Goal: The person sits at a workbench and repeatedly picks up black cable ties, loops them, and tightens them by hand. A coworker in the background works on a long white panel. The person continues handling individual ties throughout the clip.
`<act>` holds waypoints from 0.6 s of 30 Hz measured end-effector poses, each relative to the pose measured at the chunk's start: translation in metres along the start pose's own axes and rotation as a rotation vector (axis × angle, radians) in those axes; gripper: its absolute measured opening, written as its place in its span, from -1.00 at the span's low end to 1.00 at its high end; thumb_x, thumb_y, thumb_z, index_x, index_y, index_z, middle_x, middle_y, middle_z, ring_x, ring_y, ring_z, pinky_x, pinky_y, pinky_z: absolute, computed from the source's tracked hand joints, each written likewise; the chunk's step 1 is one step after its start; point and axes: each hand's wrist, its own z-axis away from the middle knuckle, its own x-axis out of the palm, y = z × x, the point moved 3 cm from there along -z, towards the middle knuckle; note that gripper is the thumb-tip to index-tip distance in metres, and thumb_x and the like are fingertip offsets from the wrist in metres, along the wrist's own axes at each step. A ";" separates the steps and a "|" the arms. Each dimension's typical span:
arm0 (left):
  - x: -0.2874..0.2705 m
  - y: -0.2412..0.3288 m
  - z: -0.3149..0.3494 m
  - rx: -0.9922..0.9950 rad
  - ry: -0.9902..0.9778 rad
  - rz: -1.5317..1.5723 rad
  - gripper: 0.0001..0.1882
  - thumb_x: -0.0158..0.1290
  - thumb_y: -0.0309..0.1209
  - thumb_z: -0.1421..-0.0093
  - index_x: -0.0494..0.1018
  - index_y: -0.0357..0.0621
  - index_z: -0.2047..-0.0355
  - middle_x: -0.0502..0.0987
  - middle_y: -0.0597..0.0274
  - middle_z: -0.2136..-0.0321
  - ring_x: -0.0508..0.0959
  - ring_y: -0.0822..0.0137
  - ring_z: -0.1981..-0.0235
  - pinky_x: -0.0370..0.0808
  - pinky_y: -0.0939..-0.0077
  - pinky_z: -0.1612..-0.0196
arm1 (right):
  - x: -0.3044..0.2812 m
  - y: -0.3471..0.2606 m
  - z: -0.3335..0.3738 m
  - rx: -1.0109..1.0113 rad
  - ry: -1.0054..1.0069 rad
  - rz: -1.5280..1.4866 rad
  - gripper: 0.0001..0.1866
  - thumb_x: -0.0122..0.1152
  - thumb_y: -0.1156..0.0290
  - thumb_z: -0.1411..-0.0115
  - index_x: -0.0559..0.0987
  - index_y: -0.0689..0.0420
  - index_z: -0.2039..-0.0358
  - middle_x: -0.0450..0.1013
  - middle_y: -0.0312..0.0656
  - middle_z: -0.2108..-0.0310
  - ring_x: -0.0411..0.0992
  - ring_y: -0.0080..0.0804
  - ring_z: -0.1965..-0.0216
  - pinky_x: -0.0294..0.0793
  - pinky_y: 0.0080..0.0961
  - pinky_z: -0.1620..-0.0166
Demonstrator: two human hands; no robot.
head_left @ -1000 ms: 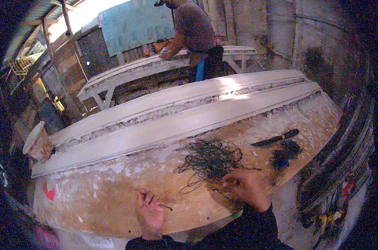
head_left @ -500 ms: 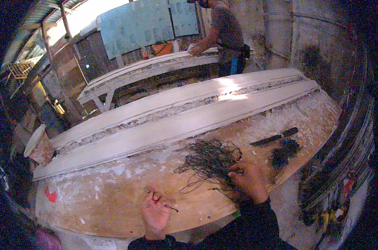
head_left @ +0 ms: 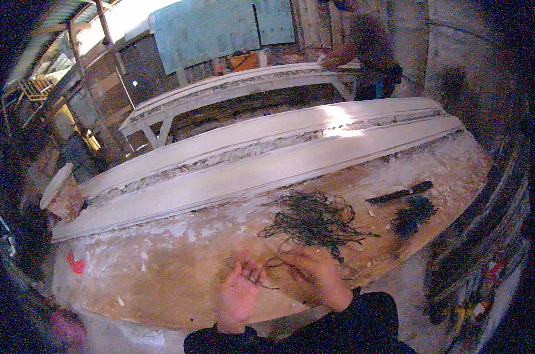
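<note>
My left hand (head_left: 239,290) is palm up over the board's front edge, its fingers curled around a thin dark cord whose end (head_left: 267,285) sticks out to the right. Beside it, my right hand (head_left: 317,272) has its fingers closed on a thin dark strand that loops toward the left hand; the fingertips are slightly blurred. Just beyond the right hand, a loose tangle of dark green cord (head_left: 312,218) lies on the board. To its right are a black-handled knife (head_left: 400,192) and a smaller dark bundle of cut cord (head_left: 414,216).
The wooden board (head_left: 179,277) is curved and smeared white, with two long white moulded strips (head_left: 250,174) along its far side. A stained bucket (head_left: 62,194) stands at the left end. Across a second bench (head_left: 220,88), another person (head_left: 368,50) works.
My right hand has left the tangle and come left, close to my left hand, with a strand in its fingers. The other person appears farther right as the view has shifted.
</note>
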 end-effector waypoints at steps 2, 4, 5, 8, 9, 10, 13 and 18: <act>0.004 -0.002 0.000 0.003 -0.038 -0.028 -0.61 -0.21 -0.28 -0.18 0.19 -0.09 -0.02 0.38 0.26 0.22 0.33 0.32 0.12 0.24 0.40 0.06 | 0.016 -0.008 0.001 -0.039 -0.032 -0.092 -0.62 0.16 0.45 0.12 0.47 0.01 0.19 0.42 -0.19 0.36 0.38 -0.22 0.31 0.34 -0.35 0.27; 0.007 -0.003 0.000 0.018 -0.099 -0.018 -0.58 -0.22 -0.24 -0.19 0.15 -0.08 -0.05 0.37 0.23 0.15 0.31 0.28 0.05 0.22 0.36 0.00 | 0.028 -0.014 0.002 -0.073 -0.047 -0.108 -0.62 0.15 0.42 0.10 0.46 -0.01 0.18 0.42 -0.19 0.35 0.38 -0.22 0.31 0.32 -0.36 0.25; 0.007 -0.003 0.000 0.018 -0.114 -0.032 -0.57 -0.23 -0.23 -0.19 0.14 -0.09 -0.05 0.36 0.22 0.14 0.31 0.27 0.04 0.21 0.35 -0.01 | 0.032 -0.016 0.002 -0.088 -0.047 -0.081 -0.63 0.15 0.40 0.09 0.45 -0.01 0.18 0.42 -0.19 0.35 0.38 -0.22 0.31 0.31 -0.36 0.24; 0.007 -0.005 -0.001 0.012 -0.143 -0.056 -0.54 -0.25 -0.20 -0.20 0.10 -0.10 -0.08 0.35 0.19 0.10 0.30 0.24 0.04 0.20 0.32 -0.02 | 0.040 -0.018 0.001 -0.080 -0.051 -0.101 -0.67 0.15 0.37 0.08 0.46 0.00 0.22 0.42 -0.20 0.37 0.38 -0.25 0.31 0.30 -0.35 0.23; 0.006 -0.005 -0.002 0.009 -0.145 -0.052 -0.53 -0.25 -0.20 -0.20 0.10 -0.11 -0.08 0.35 0.17 0.10 0.30 0.23 0.04 0.20 0.32 -0.01 | 0.042 -0.018 0.001 -0.071 -0.055 -0.124 -0.68 0.15 0.36 0.08 0.46 0.01 0.23 0.42 -0.21 0.38 0.38 -0.26 0.31 0.29 -0.34 0.24; 0.004 -0.006 -0.002 0.008 -0.146 -0.048 -0.52 -0.25 -0.19 -0.20 0.09 -0.12 -0.08 0.35 0.16 0.10 0.31 0.23 0.04 0.21 0.32 0.00 | 0.043 -0.018 0.001 -0.044 -0.059 -0.179 -0.71 0.15 0.36 0.08 0.46 0.02 0.26 0.43 -0.21 0.40 0.39 -0.26 0.33 0.29 -0.34 0.25; 0.002 -0.006 -0.004 0.007 -0.157 -0.088 -0.51 -0.27 -0.15 -0.20 0.09 -0.12 -0.08 0.36 0.14 0.12 0.31 0.24 0.05 0.21 0.36 0.00 | 0.046 -0.016 0.002 0.059 -0.099 -0.265 -0.79 0.14 0.38 0.08 0.45 0.04 0.35 0.43 -0.23 0.46 0.40 -0.27 0.37 0.30 -0.33 0.29; 0.001 -0.010 -0.002 0.049 -0.172 -0.176 -0.58 -0.22 -0.18 -0.20 0.20 -0.16 0.01 0.40 0.16 0.21 0.36 0.27 0.13 0.27 0.42 0.08 | 0.048 -0.012 0.002 0.123 -0.161 -0.276 -0.89 0.14 0.43 0.08 0.44 0.08 0.47 0.42 -0.20 0.52 0.41 -0.21 0.46 0.35 -0.35 0.38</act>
